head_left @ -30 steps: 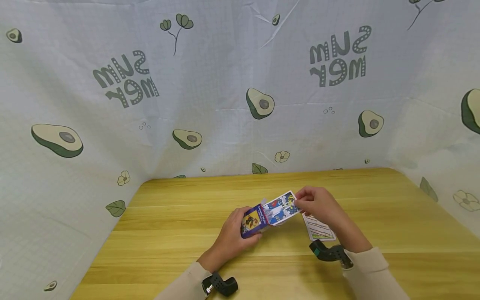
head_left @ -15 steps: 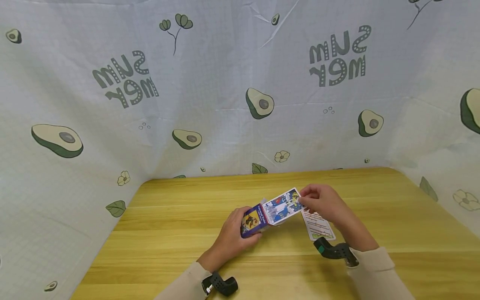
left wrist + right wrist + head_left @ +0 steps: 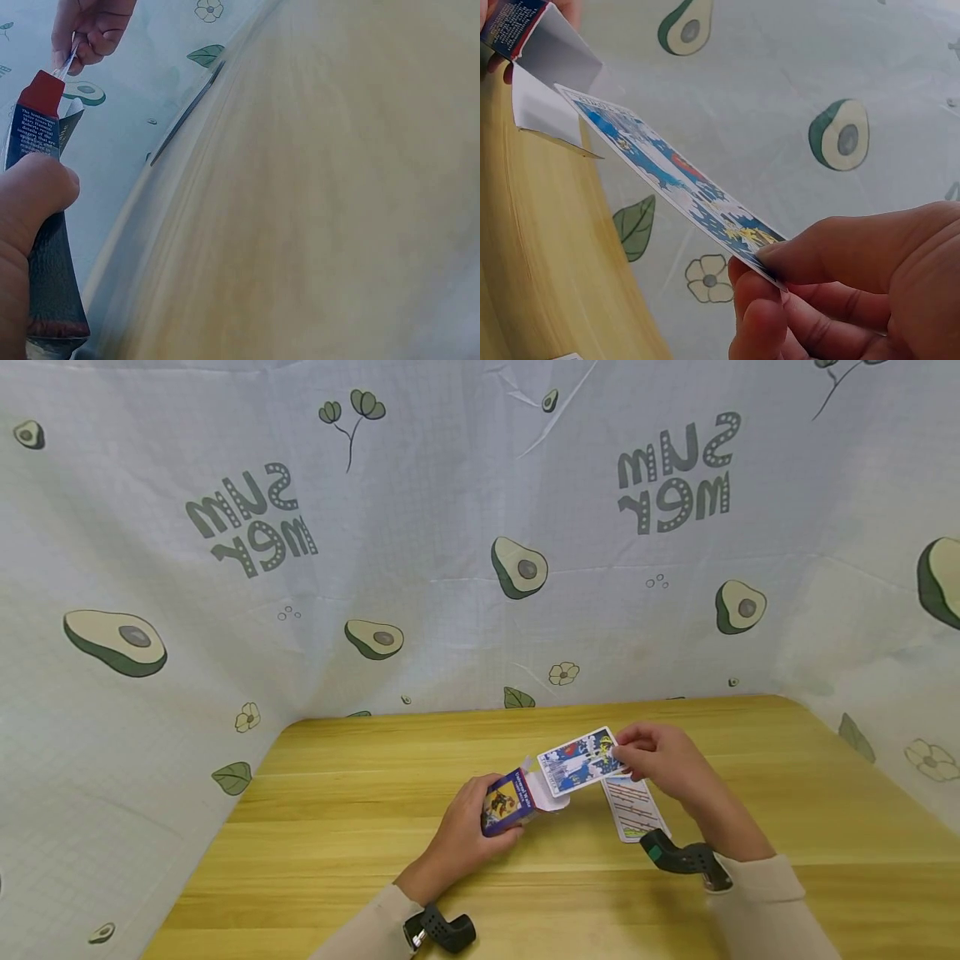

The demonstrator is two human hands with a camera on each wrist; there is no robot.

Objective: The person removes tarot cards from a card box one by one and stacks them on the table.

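Observation:
My left hand (image 3: 467, 827) grips a purple tarot card box (image 3: 508, 803), its open end tilted up to the right with the flaps folded out. Thumb and fingers of my right hand (image 3: 660, 758) pinch one end of a tarot card (image 3: 581, 762) with a blue and white picture. In the right wrist view the card's far end stands just outside the box's open mouth (image 3: 559, 52). A second card (image 3: 636, 810), printed with slanted brown staves, lies face up on the table below my right hand. The left wrist view shows my thumb (image 3: 41, 187) along the box's side.
The wooden table (image 3: 360, 843) runs back to a pale cloth (image 3: 450, 510) printed with avocados, which hangs behind it and at both sides. A black band with a camera sits on each wrist.
My right hand has moved right and slightly up, drawing the tarot card out of the box until its far end came free. The left hand and box have stayed in place.

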